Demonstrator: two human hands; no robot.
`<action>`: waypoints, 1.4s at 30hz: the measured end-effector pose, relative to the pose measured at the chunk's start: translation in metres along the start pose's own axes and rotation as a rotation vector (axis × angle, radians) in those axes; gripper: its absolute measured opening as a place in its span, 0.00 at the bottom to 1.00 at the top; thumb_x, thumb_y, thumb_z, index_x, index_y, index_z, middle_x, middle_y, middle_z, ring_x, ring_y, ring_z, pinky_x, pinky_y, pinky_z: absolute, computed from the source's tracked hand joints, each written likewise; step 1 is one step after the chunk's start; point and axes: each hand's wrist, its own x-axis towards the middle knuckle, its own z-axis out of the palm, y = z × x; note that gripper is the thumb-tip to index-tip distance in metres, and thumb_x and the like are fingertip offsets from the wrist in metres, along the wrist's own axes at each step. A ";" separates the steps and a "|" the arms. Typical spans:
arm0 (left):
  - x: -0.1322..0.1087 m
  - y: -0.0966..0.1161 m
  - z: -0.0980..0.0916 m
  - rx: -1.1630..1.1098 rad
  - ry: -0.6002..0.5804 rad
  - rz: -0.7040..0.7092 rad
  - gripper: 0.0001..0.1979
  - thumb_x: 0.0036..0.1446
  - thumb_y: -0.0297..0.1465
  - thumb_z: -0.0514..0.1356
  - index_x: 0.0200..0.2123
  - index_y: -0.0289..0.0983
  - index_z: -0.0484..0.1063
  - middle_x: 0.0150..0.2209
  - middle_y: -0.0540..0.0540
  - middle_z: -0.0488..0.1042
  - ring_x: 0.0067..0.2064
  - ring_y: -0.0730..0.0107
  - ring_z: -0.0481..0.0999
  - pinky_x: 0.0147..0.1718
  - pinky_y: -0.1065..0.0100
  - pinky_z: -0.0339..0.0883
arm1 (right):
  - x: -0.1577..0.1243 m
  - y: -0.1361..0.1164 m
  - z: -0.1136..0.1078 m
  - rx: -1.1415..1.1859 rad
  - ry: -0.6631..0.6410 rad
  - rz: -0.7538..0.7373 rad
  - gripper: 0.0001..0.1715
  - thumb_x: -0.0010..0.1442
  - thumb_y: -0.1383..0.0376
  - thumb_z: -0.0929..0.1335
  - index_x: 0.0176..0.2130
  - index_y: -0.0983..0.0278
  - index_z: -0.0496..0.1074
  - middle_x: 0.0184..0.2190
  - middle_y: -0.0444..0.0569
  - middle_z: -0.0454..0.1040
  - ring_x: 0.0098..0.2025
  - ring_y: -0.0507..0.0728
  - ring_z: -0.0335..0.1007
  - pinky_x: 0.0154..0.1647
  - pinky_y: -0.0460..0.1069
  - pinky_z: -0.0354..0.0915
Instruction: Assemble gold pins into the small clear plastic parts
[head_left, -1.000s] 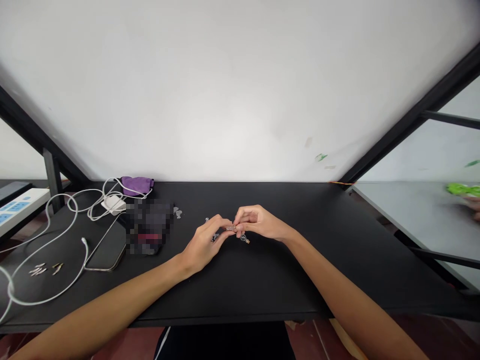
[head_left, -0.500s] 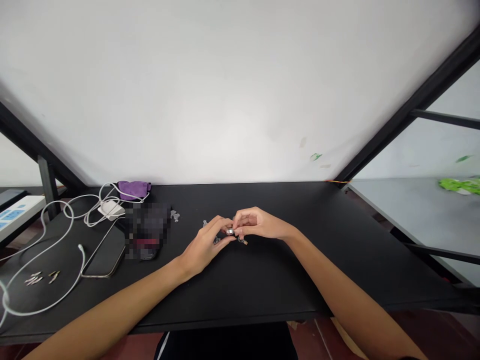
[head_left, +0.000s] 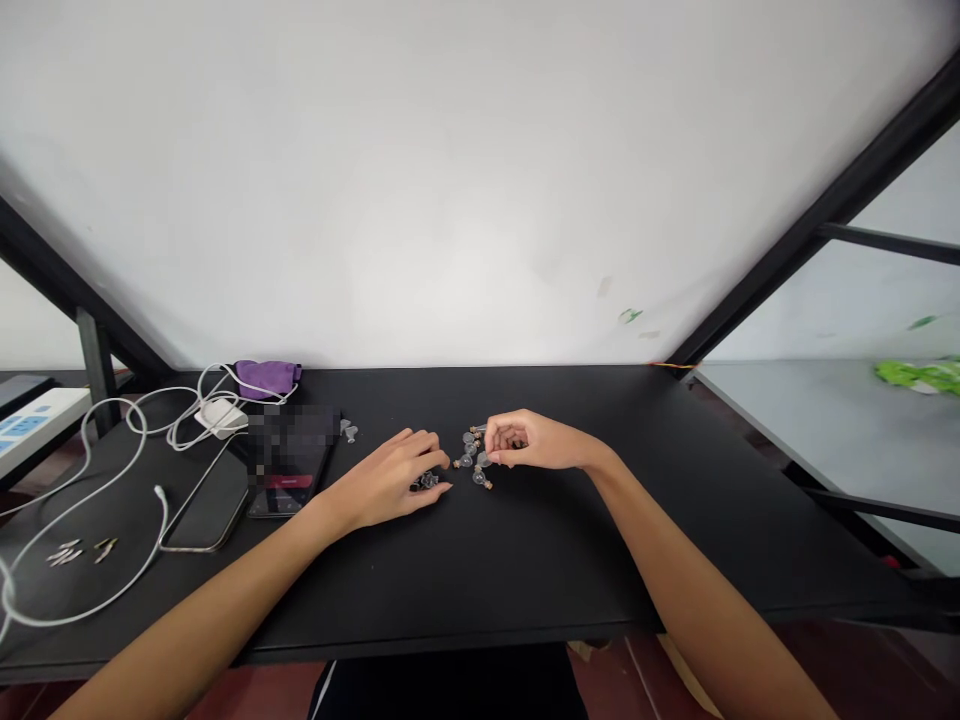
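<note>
My left hand (head_left: 394, 476) lies low over the table with thumb and fingers apart, around a small heap of clear glass pieces (head_left: 426, 481) that look like mini bottles. They are partly hidden under its fingers. To the right, my right hand (head_left: 525, 440) is curled in a pinch, its fingertips at a small clear glass bottle (head_left: 484, 460). Beside those fingertips lie several tiny round glass bottles with cork stoppers, the nearest one a corked bottle (head_left: 480, 477) on its side.
On the black table (head_left: 570, 560), a phone (head_left: 206, 505) and a dark screen device (head_left: 289, 490) lie left, near a white cable (head_left: 150, 560), a charger (head_left: 221, 416) and a purple cloth (head_left: 268, 378). Small metal pieces (head_left: 66, 552) sit far left. Clear pieces (head_left: 349, 430) lie behind my left hand.
My hands, together around a small glass bottle before, have separated. The left moved left to the clear pieces, the right slightly right, uncovering the corked bottles between them.
</note>
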 end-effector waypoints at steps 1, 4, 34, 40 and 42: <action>0.000 0.000 0.001 0.004 -0.013 0.003 0.06 0.68 0.34 0.60 0.45 0.39 0.73 0.41 0.47 0.73 0.43 0.64 0.75 0.47 0.63 0.65 | -0.001 0.000 -0.001 -0.011 -0.022 0.006 0.13 0.62 0.56 0.73 0.38 0.64 0.76 0.34 0.48 0.78 0.34 0.54 0.71 0.39 0.50 0.68; 0.000 0.003 0.004 0.008 -0.033 0.014 0.07 0.67 0.35 0.61 0.45 0.39 0.73 0.40 0.47 0.73 0.42 0.64 0.74 0.47 0.63 0.63 | -0.001 0.002 -0.002 -0.052 -0.079 0.023 0.14 0.62 0.55 0.73 0.38 0.64 0.78 0.32 0.47 0.79 0.32 0.53 0.71 0.37 0.49 0.68; -0.001 0.006 -0.011 0.164 -0.134 0.065 0.10 0.64 0.37 0.62 0.37 0.36 0.68 0.44 0.43 0.69 0.43 0.61 0.68 0.45 0.60 0.61 | 0.000 0.005 0.000 -0.015 0.015 0.095 0.18 0.64 0.52 0.71 0.42 0.64 0.75 0.34 0.49 0.78 0.27 0.51 0.69 0.31 0.48 0.67; -0.004 0.005 -0.011 0.095 -0.136 0.045 0.08 0.64 0.34 0.63 0.34 0.37 0.69 0.44 0.44 0.69 0.43 0.62 0.68 0.46 0.61 0.61 | 0.000 0.016 -0.007 -0.163 0.297 0.049 0.17 0.66 0.51 0.69 0.40 0.63 0.75 0.28 0.45 0.72 0.29 0.52 0.67 0.31 0.48 0.63; -0.004 0.005 -0.010 0.073 -0.135 0.036 0.08 0.64 0.34 0.63 0.35 0.37 0.69 0.43 0.44 0.69 0.43 0.63 0.69 0.46 0.61 0.61 | 0.001 0.020 -0.007 -0.238 0.334 0.048 0.16 0.66 0.52 0.69 0.39 0.63 0.75 0.27 0.44 0.71 0.29 0.52 0.65 0.31 0.48 0.61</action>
